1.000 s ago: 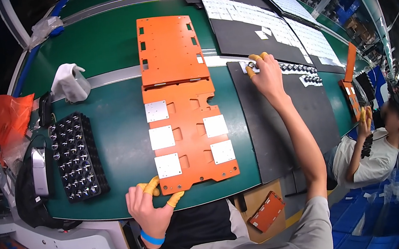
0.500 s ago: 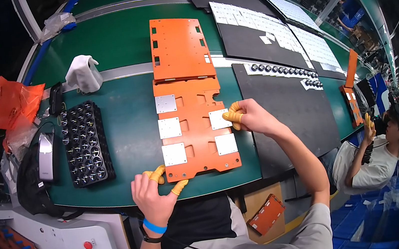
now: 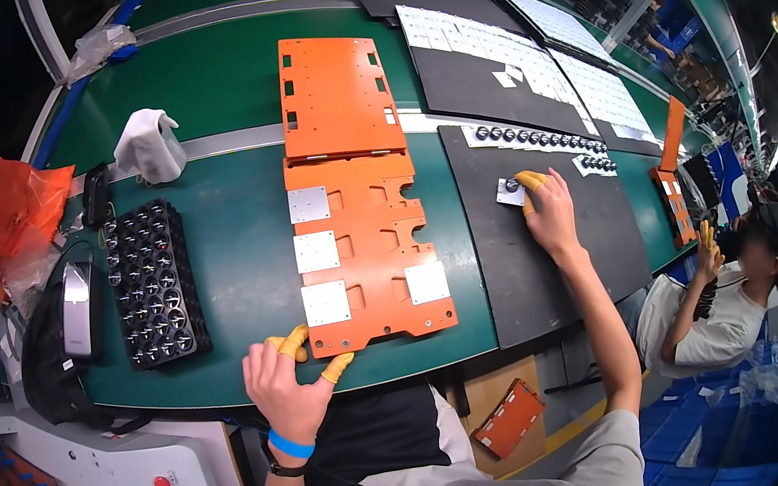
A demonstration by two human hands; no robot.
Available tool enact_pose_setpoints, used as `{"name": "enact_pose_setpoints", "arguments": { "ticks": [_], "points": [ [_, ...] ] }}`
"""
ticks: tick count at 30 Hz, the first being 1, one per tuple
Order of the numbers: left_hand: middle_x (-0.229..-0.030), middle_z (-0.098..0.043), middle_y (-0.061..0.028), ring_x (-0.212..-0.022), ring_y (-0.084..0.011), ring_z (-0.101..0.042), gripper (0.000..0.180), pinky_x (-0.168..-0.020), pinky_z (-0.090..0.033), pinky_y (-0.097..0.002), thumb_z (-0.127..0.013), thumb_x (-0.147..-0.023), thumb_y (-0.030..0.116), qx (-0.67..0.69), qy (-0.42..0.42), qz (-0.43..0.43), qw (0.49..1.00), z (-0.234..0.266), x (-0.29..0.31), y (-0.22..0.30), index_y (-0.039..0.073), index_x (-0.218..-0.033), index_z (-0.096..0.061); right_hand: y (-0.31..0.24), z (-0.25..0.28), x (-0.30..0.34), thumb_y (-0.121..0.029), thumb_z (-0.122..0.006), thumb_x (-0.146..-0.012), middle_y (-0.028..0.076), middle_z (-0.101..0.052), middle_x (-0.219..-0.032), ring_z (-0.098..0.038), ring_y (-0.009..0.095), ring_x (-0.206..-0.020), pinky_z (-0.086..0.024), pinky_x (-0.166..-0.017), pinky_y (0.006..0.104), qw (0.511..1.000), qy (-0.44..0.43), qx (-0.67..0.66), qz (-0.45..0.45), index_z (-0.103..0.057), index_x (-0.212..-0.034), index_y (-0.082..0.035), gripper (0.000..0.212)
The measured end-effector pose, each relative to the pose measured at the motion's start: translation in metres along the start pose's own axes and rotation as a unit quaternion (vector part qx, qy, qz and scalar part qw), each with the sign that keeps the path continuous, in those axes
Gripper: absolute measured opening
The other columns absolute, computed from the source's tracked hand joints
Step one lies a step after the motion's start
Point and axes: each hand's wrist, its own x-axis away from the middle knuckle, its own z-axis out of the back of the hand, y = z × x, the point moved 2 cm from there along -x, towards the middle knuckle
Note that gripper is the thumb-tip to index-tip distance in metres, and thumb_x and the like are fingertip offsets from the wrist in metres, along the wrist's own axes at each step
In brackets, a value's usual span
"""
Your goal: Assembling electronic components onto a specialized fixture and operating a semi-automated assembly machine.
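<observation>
A hinged orange board (image 3: 371,275) lies unfolded in front of me on the green table. Its near half carries several square silver plates: three down the left side and one at the lower right. Yellow finger covers are on both hands. My left hand (image 3: 285,384) steadies the board's near left corner between thumb and fingers. Over the black mat to the right, my right hand (image 3: 554,211) pinches a square silver plate with a round black part (image 3: 509,192) on it. The covered fingertips hide part of that plate.
Black round parts on plates (image 3: 537,138) stand in rows at the mat's (image 3: 558,260) far edge. Farther back, a black board holds many silver plates (image 3: 480,39). On the left are a black tray (image 3: 158,283) of round parts and a power bank (image 3: 78,308). A co-worker (image 3: 719,288) sits right.
My right hand has lifted the middle right plate off the orange board and carried it right, over the black mat. Its black round part now shows. My left hand stays at the board's corner.
</observation>
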Motion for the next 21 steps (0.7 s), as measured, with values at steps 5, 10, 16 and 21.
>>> {"name": "enact_pose_setpoints", "arguments": {
  "ticks": [5,10,16,21],
  "points": [
    [-0.080,-0.055,-0.0063,-0.081,-0.0282,-0.053,0.059,-0.073,-0.042,-0.0412,-0.093,-0.060,0.038,-0.002,-0.001,0.001,1.000,-0.002,0.000,-0.001,0.001,-0.100,-0.071,0.003,-0.008,0.001,0.007,-0.057,-0.080,0.017,-0.067,-0.108,-0.058,0.037,-0.113,-0.044,-0.105,0.0454,0.996,0.075,0.017,-0.043,-0.069,-0.112,-0.003,0.036],
    [-0.079,-0.054,-0.0066,-0.080,-0.0281,-0.052,0.059,-0.072,-0.041,-0.0408,-0.093,-0.060,0.038,-0.006,-0.012,0.008,1.000,-0.003,0.000,-0.002,0.001,-0.100,-0.071,-0.032,0.009,-0.017,-0.003,-0.066,-0.077,0.015,-0.065,-0.103,-0.057,0.035,-0.097,-0.045,-0.089,0.0427,0.998,0.057,-0.020,-0.024,-0.070,-0.108,-0.003,0.031],
    [-0.077,-0.055,-0.0029,-0.077,-0.0242,-0.051,0.056,-0.069,-0.040,-0.0388,-0.092,-0.062,0.042,-0.013,0.005,-0.010,1.000,-0.003,-0.003,-0.001,0.003,-0.097,-0.072,-0.019,0.011,-0.007,-0.002,-0.074,-0.076,0.012,-0.063,-0.104,-0.058,0.031,-0.097,-0.047,-0.086,0.0405,1.000,0.000,-0.007,-0.020,-0.069,-0.104,-0.004,0.029],
    [-0.078,-0.051,-0.0063,-0.079,-0.0274,-0.051,0.060,-0.071,-0.040,-0.0401,-0.092,-0.061,0.042,-0.002,-0.011,0.005,1.000,-0.002,-0.003,-0.003,0.001,-0.100,-0.072,-0.027,0.002,-0.035,-0.009,-0.077,-0.079,0.011,-0.064,-0.100,-0.059,0.031,-0.094,-0.048,-0.084,0.0408,0.998,-0.046,-0.034,-0.011,-0.069,-0.100,-0.004,0.023]
  ]
}}
